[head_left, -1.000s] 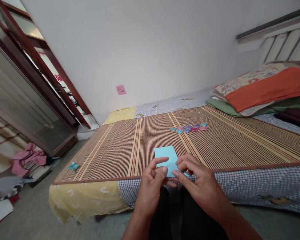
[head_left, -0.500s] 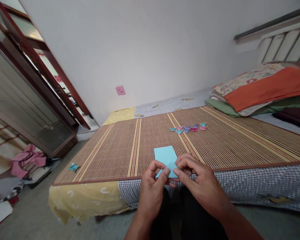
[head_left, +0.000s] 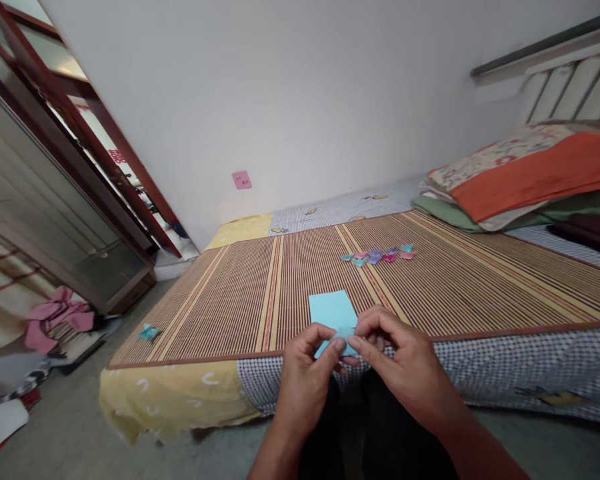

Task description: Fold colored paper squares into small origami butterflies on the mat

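Observation:
Between my hands is a small folded piece of light blue paper (head_left: 345, 339), held just above the near edge of the bed. My left hand (head_left: 310, 363) pinches its left side with thumb and fingers. On the other side my right hand (head_left: 397, 350) pinches it the same way. The fingertips hide part of its folds. Right behind it, a flat light blue paper sheet (head_left: 333, 308) lies on the striped mat (head_left: 230, 300). Farther back on the mat sits a cluster of several small folded paper pieces (head_left: 375, 257) in blue, pink and purple.
A blue folded paper piece (head_left: 149, 333) rests at the mat's left front corner. Pillows and folded bedding (head_left: 535, 180) are stacked at the right. A pink note (head_left: 241, 180) is stuck on the white wall. Pink cloth (head_left: 60, 317) lies at the left beside a glass-fronted cabinet (head_left: 95, 247).
Both hands keep their pinch on the folded paper, which has turned slightly between the fingertips. The whole view has shifted very little.

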Available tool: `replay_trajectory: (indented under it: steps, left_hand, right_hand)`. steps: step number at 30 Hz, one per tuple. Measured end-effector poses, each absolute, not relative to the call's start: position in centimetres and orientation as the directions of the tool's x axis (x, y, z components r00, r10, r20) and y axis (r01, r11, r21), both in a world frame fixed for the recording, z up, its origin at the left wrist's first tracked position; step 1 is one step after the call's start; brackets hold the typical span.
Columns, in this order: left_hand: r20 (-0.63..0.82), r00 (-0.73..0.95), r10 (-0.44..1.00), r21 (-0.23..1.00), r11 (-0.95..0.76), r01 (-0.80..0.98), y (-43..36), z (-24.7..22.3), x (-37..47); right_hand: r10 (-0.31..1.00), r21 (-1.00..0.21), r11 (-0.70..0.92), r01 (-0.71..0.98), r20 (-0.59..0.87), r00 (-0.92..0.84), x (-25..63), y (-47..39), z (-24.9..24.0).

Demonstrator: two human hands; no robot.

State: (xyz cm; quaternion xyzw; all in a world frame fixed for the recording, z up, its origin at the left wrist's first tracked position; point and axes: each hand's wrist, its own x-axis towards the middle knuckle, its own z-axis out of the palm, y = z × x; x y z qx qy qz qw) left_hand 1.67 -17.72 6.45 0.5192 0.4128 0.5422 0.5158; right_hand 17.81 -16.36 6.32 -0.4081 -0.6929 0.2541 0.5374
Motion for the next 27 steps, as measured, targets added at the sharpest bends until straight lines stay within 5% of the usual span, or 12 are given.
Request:
replay_trajectory:
  steps: [11,20,27]
  left_hand:
    - [0.070,-0.041,0.997,0.954,-0.079,-0.290,-16.8,6.0,0.4]
    - [0.082,-0.161,0.984,0.980,-0.109,-0.165,-16.6,6.5,0.2]
    - [0.027,-0.137,0.990,0.974,-0.056,-0.218,-16.3,6.4,0.1]
  right_hand:
    - [0.780,-0.741,0.622,0.252,0.563,-0.272,19.0,-16.4,5.7]
    - [0.741,-0.703,0.669,0.239,0.613,-0.274,18.6,-16.3,5.7]
    - [0.568,-0.473,0.814,0.338,0.771,-0.289,18.6,-15.9,5.4]
